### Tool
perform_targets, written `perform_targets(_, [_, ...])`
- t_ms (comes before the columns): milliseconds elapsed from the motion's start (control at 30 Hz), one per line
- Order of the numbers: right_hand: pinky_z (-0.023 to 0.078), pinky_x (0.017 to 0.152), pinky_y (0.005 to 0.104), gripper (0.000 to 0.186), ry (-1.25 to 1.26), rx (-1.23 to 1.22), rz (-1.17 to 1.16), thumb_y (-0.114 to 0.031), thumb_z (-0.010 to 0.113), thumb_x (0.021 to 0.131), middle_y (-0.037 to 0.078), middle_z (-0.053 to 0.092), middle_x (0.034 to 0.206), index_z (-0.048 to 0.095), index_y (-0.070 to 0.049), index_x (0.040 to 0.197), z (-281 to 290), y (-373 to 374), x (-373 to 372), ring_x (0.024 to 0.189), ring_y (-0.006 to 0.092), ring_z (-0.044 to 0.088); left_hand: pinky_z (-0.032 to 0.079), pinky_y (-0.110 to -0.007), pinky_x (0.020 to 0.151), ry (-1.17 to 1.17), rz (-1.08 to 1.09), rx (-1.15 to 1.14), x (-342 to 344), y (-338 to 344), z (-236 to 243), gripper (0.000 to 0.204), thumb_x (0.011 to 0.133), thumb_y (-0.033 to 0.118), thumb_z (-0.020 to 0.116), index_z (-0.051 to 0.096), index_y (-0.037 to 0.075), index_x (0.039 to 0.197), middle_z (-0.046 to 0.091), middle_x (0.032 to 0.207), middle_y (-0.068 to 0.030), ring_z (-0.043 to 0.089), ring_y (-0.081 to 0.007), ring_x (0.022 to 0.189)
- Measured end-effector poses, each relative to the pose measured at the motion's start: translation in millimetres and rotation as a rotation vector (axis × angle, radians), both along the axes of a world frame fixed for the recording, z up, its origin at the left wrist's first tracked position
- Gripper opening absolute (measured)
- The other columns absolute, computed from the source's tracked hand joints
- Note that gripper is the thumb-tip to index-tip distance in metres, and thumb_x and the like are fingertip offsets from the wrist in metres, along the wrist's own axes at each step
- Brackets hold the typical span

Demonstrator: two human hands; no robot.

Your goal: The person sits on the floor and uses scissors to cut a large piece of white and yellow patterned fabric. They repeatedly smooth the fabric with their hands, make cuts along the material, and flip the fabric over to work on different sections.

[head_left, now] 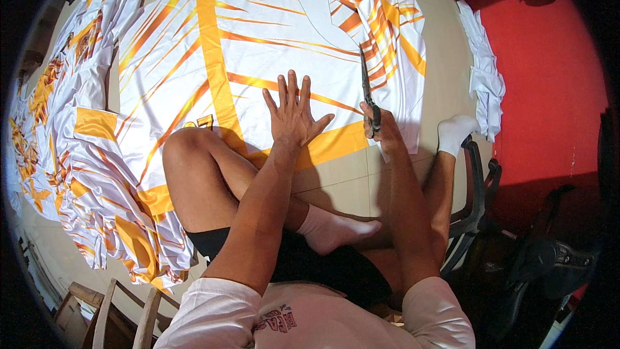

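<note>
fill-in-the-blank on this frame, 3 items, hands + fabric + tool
1. The left hand lies flat, fingers spread, on the white and ____ printed fabric.
2. The right hand holds a pair of ____ with the blades pointing away from the person.
3. The person sits on the tiled floor wearing white ____ on both feet.

Missing words: orange; scissors; socks
</note>
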State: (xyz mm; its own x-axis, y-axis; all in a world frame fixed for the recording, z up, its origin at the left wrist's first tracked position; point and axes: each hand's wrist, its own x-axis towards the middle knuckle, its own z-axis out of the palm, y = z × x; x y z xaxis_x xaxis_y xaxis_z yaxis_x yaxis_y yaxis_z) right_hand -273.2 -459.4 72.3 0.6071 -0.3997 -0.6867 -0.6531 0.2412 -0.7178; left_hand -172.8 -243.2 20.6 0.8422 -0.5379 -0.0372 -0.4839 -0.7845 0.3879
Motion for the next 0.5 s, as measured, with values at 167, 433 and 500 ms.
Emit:
perform_targets(167, [0.033,0.039,0.0251,0.036,0.021,-0.093,0.006,-0.038,0.083,0.087,-0.007,0.047,0.058,0.059,-0.014,0.076,-10,0,-2,0.043,0.0049,0.043,-0.001,-0.073,0.119,0.006,-0.001,0.011,1,2,1,0.112,0.081,0.081,0.054,0.02,0.012,0.163,0.006,0.171,-0.0204,0.001,-0.0415,0.158])
perform_targets(433, [0.033,0.039,0.0244,0.041,-0.078,0.041,0.028,-0.046,0.08,0.088,-0.005,0.05,0.058,0.059,-0.013,0.074,4,-2,5,0.044,0.0055,0.046,-0.001,-0.072,0.119,0.03,0.004,0.018,2,1,4,0.112,0.082,0.081,0.054,0.019,0.014,0.164,0.005,0.171,-0.0189,0.002,-0.04,0.158])
perform_targets(500, [0.032,0.039,0.023,0.044,-0.035,-0.035,0.086,-0.051,0.077,0.088,-0.004,0.052,0.058,0.058,-0.014,0.073,5,-6,9,0.044,0.0057,0.046,0.001,-0.073,0.119,0.017,0.004,-0.004,2,0,3,0.113,0.08,0.081,0.055,0.02,0.013,0.163,0.007,0.171,-0.02,0.003,-0.0412,0.158])
